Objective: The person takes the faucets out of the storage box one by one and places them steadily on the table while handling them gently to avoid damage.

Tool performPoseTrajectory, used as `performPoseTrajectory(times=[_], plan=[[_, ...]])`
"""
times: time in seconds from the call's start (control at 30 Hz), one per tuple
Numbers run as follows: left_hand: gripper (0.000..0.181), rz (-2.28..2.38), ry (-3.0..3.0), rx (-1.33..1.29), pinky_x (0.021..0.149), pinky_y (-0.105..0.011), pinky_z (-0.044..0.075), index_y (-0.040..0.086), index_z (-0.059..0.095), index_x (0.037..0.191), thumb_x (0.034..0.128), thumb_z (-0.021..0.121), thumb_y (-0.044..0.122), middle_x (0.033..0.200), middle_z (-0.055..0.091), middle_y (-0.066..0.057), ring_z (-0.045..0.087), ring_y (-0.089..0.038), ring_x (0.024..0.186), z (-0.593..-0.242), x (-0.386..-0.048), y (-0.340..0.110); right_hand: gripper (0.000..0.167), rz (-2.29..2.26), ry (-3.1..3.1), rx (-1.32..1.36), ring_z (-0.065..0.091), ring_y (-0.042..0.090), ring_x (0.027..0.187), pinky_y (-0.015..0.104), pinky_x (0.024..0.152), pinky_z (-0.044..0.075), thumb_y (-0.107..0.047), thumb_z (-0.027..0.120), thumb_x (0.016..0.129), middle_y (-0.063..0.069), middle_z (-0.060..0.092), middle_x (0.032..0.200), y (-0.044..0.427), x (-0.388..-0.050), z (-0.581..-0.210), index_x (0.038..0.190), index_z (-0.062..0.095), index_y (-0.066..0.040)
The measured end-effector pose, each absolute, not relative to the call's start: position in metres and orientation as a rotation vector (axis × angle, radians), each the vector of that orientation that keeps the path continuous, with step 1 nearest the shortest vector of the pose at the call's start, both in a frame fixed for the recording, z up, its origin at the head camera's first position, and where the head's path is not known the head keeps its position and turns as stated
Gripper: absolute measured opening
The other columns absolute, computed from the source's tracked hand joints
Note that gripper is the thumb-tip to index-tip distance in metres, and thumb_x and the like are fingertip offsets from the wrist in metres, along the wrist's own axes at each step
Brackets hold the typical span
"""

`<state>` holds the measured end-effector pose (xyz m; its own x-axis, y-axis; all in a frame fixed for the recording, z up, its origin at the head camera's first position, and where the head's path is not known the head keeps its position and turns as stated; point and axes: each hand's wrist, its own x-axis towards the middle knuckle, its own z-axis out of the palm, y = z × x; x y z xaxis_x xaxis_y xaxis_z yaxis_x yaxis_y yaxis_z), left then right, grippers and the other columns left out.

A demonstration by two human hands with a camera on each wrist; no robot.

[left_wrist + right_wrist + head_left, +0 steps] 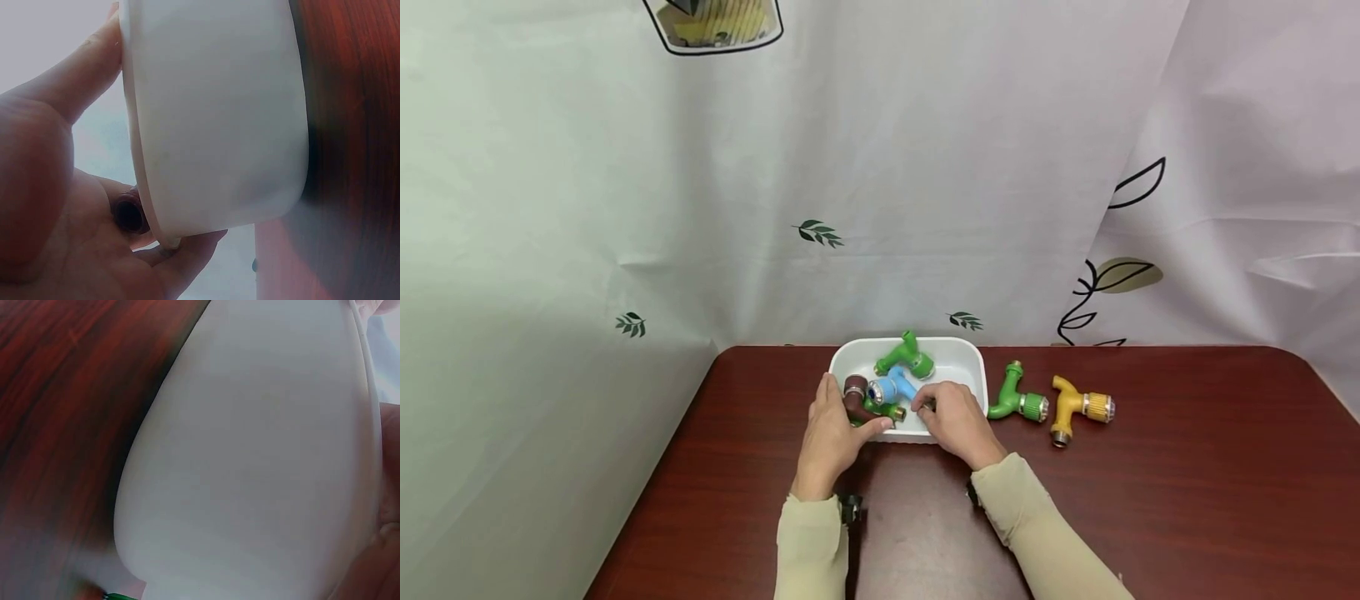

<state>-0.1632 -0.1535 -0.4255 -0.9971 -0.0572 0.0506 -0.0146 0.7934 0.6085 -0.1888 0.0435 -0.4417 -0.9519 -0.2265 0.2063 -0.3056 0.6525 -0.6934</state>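
A white plastic tray (pixel 966 350) holds several taps. My left hand (pixel 831 437) grips its front left corner, thumb along the front rim and fingers at the left side; the left wrist view shows the rim (pixel 139 156) against this hand. Beside those fingers lie a brown tap (pixel 854 396) and a green tap (pixel 891 411), partly under it. My right hand (pixel 955 419) reaches over the front right rim with curled fingers, pinching the metal end of a blue tap (pixel 895 385); the fingers partly hide that end. Another green tap (pixel 906 354) lies at the tray's back.
Right of the tray, a green tap (pixel 1017 396) and a yellow tap (pixel 1075 407) lie on the dark red wooden table (pixel 1187 483). A white leaf-patterned curtain (pixel 925 167) hangs behind the table's back edge and along the left.
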Motion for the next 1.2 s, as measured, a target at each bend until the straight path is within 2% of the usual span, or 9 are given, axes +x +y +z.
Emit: performPoseTrajectory(times=[0.17,0.4,0.87,1.2], plan=[[0.116,-1.009,-2.912,0.068,0.111,-0.056,0.033,-0.012,0.017,0.155,0.0784,0.087,0.04,0.162,0.018,-0.029,0.027,-0.046,0.145,-0.425,-0.162,-0.154,0.014,1.203,-2.721,0.431,0.056,0.015,0.069,0.034,0.065,0.046,0.0,0.075,0.085,-0.002,0.068,0.079,0.044,-0.188,-0.442,0.086,0.074,-0.014],[0.116,-1.002,-2.919,0.073,0.111,-0.057,0.034,-0.012,0.017,0.155,0.0783,0.086,0.041,0.162,0.018,-0.028,0.028,-0.046,0.144,-0.424,-0.161,-0.154,0.03,1.275,-2.742,0.394,0.063,0.012,0.079,0.032,0.07,0.051,-0.002,0.077,0.085,0.002,0.073,0.091,0.045,-0.187,-0.44,0.114,0.076,-0.008],[0.116,-0.992,-2.927,0.077,0.111,-0.057,0.034,-0.011,0.017,0.155,0.0782,0.086,0.041,0.162,0.019,-0.028,0.028,-0.046,0.144,-0.425,-0.162,-0.154,0.023,1.338,-2.633,0.363,0.067,0.014,0.088,0.032,0.073,0.053,-0.006,0.08,0.084,0.007,0.075,0.104,0.049,-0.181,-0.437,0.107,0.08,-0.006],[0.116,-0.999,-2.923,0.078,0.111,-0.057,0.034,-0.011,0.017,0.155,0.0781,0.087,0.041,0.162,0.019,-0.028,0.028,-0.046,0.144,-0.425,-0.162,-0.154,0.024,1.333,-2.561,0.351,0.068,0.019,0.095,0.037,0.078,0.053,-0.008,0.083,0.081,0.008,0.075,0.104,0.055,-0.175,-0.427,0.105,0.08,-0.006]])
